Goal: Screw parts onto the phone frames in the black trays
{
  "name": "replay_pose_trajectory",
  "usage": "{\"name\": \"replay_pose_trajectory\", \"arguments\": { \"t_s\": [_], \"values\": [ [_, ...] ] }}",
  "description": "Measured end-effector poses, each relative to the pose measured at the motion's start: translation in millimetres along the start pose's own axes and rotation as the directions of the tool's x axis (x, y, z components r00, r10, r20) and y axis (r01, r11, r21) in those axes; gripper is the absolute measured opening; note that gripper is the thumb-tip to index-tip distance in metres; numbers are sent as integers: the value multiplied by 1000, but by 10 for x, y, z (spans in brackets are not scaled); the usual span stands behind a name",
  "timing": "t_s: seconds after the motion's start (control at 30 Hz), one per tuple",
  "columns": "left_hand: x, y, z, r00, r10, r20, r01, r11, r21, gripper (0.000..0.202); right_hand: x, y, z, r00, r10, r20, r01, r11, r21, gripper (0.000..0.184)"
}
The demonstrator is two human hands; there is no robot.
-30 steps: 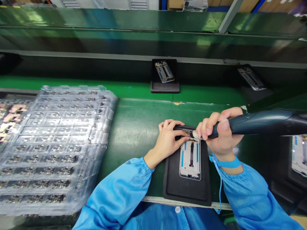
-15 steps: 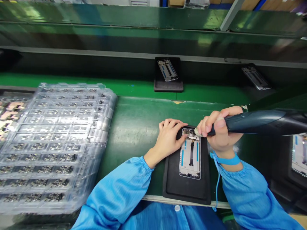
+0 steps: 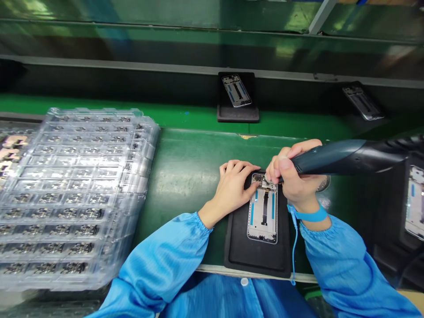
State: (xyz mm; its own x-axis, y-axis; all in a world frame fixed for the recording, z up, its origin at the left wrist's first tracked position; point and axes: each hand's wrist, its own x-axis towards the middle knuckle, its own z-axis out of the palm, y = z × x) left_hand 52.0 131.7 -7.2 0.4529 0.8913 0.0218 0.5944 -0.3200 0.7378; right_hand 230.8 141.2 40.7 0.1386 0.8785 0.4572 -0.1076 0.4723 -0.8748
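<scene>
A silvery phone mid-frame (image 3: 257, 229) with blue strips and a dark flex cable lies on a black tray (image 3: 255, 257) in front of me. My left hand (image 3: 232, 187) rests at its upper left, fingers apart near the tray's far edge, with the thumb touching the phone's upper part. My right hand (image 3: 296, 181) is wrapped round a dark electric screwdriver (image 3: 334, 158), tilted nearly flat. The screwdriver's front end points at the upper right of the phone, and my fingers hide its tip. A blue strap (image 3: 311, 214) circles my right wrist.
Stacked clear plastic trays (image 3: 126, 194) with many small parts stand at left. Across the green strip behind the bench, another black tray (image 3: 238, 115) carries a phone frame (image 3: 237, 90). More phone frames lie at far right (image 3: 415, 203) and back right (image 3: 362, 102).
My right hand and the screwdriver have shifted slightly left and up over the phone's top. My left hand stays on the phone. The view has tilted a little downward.
</scene>
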Motion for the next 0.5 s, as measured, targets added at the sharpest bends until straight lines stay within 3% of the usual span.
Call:
{"name": "replay_pose_trajectory", "arguments": {
  "t_s": [0.37, 0.5],
  "values": [
    [36, 3, 52, 1000, -7, -27, 8, 1000, 25, 45, -28, 120, 14, 999, 7, 36, -9, 999, 53, 46],
    [-316, 190, -45, 995, 50, -89, -42, 995, 92, 50, -116, 24, -60, 996, 44, -80, -39, 997, 67, 50]
  ]
}}
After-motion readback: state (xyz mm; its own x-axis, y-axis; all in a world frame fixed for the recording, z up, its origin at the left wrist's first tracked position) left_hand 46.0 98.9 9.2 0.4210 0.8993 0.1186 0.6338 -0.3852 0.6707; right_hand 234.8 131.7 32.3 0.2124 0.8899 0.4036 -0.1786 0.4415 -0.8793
